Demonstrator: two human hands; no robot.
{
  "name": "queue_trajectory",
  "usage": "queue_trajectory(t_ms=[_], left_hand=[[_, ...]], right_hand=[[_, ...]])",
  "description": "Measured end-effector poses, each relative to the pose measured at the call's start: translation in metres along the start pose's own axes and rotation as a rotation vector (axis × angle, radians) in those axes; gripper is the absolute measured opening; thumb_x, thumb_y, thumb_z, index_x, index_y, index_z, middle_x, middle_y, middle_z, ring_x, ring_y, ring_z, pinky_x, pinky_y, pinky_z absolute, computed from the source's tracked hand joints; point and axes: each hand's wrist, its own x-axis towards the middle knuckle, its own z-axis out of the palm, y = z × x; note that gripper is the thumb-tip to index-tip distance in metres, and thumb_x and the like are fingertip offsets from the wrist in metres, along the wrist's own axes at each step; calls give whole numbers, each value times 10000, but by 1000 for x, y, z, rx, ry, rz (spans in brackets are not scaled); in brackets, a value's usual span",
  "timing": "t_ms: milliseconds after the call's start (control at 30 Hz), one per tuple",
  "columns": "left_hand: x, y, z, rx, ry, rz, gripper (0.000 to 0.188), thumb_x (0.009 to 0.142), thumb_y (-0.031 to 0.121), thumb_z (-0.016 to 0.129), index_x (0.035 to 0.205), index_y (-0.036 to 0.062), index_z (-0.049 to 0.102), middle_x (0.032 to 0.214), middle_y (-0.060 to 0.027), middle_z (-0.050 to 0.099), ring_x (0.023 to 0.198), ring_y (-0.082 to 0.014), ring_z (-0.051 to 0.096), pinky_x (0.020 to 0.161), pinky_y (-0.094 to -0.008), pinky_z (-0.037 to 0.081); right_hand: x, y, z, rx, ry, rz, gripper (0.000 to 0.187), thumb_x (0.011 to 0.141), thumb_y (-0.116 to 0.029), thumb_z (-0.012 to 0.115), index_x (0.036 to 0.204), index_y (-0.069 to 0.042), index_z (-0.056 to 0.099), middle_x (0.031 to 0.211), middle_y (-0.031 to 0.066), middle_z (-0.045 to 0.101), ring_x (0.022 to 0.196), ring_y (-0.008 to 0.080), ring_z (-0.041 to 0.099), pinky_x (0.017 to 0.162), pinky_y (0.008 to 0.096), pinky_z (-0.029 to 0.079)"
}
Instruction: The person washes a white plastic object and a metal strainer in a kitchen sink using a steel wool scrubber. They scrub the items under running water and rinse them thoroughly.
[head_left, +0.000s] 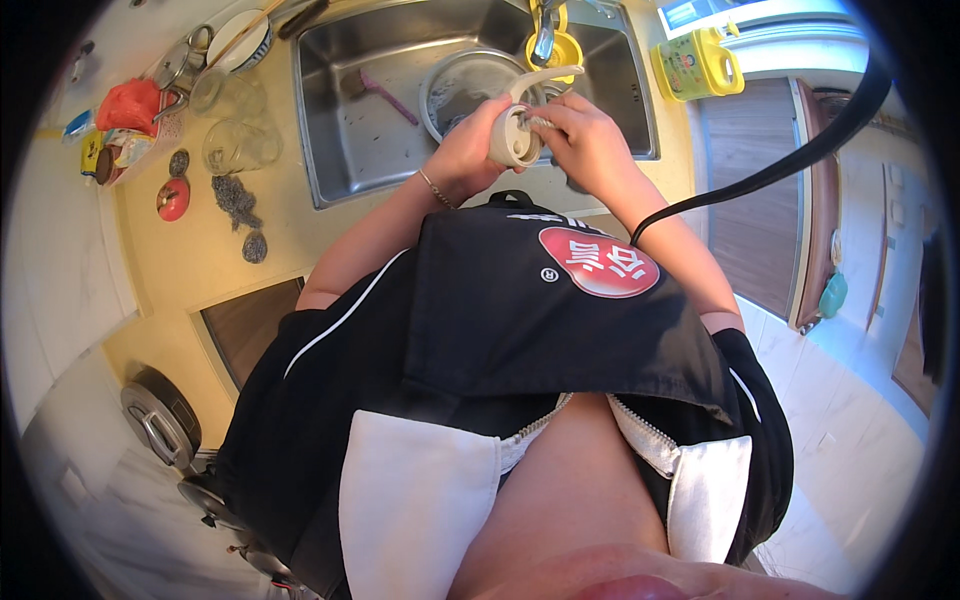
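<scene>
Over the near edge of the steel sink [335, 130], my left hand [468, 150] is closed around a beige bottle lid. The lid [508, 152] is round and hollow, tilted with its inside toward me, and a curved pale strap [545, 76] stands out from its far side. My right hand [592, 145] is closed in a pinch at the lid's rim. A small pale grey thing shows at its fingertips, mostly hidden, and I cannot make out its kind. Beyond both hands, a metal basin [432, 90] sits in the sink.
A faucet [543, 45] and yellow container [569, 57] are at the sink's back. A pink-handled brush [388, 98] lies inside the sink. Glass jars [240, 147], steel scrubbers [236, 200] and a red lid [173, 200] occupy the left counter. A yellow jug [695, 65] stands right.
</scene>
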Motion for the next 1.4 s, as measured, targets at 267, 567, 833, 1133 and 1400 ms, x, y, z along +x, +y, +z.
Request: queue_trajectory(t_ms=[267, 567, 833, 1133, 1400], left_hand=[[15, -21, -1, -937, 67, -259, 265, 1001, 197, 329, 1144, 24, 469, 1030, -87, 607, 960, -164, 574, 840, -297, 474], [13, 3, -4, -894, 150, -362, 458, 1003, 372, 255, 1191, 16, 473, 1081, -114, 601, 990, -180, 584, 832, -305, 470], [9, 5, 7, -593, 191, -220, 399, 996, 314, 309, 1197, 22, 492, 1063, -78, 591, 943, -146, 573, 825, -277, 450], [8, 6, 14, -483, 161, -226, 276, 970, 265, 421, 1088, 36, 523, 980, -35, 572, 875, -101, 541, 765, -248, 437], [6, 2, 26, -850, 175, -258, 253, 974, 245, 392, 1095, 52, 500, 966, -50, 564, 853, -120, 559, 751, -265, 449]], right_hand=[[-9, 2, 5, 154, -88, -34, 172, 782, -56, 620, 950, -70, 655, 885, 116, 601, 803, 313, 603, 700, 374, 492], [-5, 14, 1, 311, 167, 212, 180, 816, -119, 651, 982, -50, 646, 877, 98, 608, 816, 229, 595, 719, 293, 458], [-3, 12, 1, 418, 287, 243, 166, 839, -102, 647, 990, -35, 650, 896, 34, 619, 832, 106, 571, 731, 231, 445], [5, 1, -5, 249, 428, 213, 158, 801, -111, 648, 950, -58, 646, 838, 130, 631, 765, 275, 612, 685, 324, 481], [6, -4, 4, 231, 277, 127, 167, 793, -118, 640, 950, -61, 650, 806, 131, 610, 782, 284, 613, 677, 339, 485]])
